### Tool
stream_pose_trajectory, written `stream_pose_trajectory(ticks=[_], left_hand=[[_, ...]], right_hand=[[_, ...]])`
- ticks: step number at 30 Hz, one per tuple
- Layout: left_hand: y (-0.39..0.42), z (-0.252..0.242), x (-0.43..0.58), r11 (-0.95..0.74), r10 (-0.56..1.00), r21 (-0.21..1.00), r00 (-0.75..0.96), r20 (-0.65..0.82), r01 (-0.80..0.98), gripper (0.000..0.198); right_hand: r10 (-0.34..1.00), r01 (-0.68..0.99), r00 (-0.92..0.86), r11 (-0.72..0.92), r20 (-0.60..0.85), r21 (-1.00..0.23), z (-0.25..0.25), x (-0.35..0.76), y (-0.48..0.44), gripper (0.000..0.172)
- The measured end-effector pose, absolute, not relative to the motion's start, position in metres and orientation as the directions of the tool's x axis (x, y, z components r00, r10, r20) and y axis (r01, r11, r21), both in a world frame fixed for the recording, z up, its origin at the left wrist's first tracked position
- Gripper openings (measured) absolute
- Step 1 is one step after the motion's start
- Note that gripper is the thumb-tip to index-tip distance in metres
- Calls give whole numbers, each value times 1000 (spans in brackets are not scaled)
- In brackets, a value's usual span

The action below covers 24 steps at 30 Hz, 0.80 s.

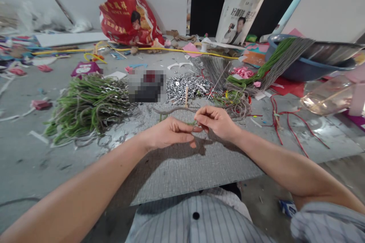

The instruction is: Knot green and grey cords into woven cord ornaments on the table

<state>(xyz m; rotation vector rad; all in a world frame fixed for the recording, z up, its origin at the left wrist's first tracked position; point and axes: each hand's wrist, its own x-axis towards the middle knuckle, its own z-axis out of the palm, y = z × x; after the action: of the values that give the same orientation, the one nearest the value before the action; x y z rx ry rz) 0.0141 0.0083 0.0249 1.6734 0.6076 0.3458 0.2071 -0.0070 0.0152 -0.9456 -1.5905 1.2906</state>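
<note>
My right hand (218, 123) is closed in a pinch around the end of a thin grey and green cord (182, 109). Close by on its left, my left hand (171, 133) has its fingers drawn together on the same cord, its fingertips almost touching the right ones. The grey stretch of cord curves behind both hands, and a green bit shows by the left fingers. What lies between the fingertips is too small to make out. Behind the hands is a heap of small shiny metal rings (185, 85), with a thin wooden stick (186, 97) standing by it.
A pile of green and grey cords with metal clasps (88, 106) lies left. Loose cord bundles (265, 68) hang over a blue basin (299, 70) on the right. Red cords (291, 121), a clear bottle (322, 95), a red bag (128, 15) and a white bag (239, 15) surround the workspace.
</note>
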Motion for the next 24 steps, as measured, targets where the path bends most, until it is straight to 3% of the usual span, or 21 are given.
stream_pose_trajectory(ticks=[6,12,15,19,24], left_hand=[[8,22,16,-35,589,987,801,-105,155,19],[-1,25,18,263,573,962,814,-96,-72,29],[-6,28,17,309,635,921,773,-14,-237,26],[-6,32,13,237,804,890,593,46,-390,31],[-1,37,12,177,896,903,443,16,-392,38]], right_hand=[[931,-67,-351,84,102,-994,18,205,-7,26],[951,-314,-305,-58,43,-948,24,209,-2,25],[978,-394,-206,-41,44,-918,23,215,5,25],[990,-361,-113,42,88,-932,16,218,12,24],[968,-157,-76,225,239,-962,6,213,8,25]])
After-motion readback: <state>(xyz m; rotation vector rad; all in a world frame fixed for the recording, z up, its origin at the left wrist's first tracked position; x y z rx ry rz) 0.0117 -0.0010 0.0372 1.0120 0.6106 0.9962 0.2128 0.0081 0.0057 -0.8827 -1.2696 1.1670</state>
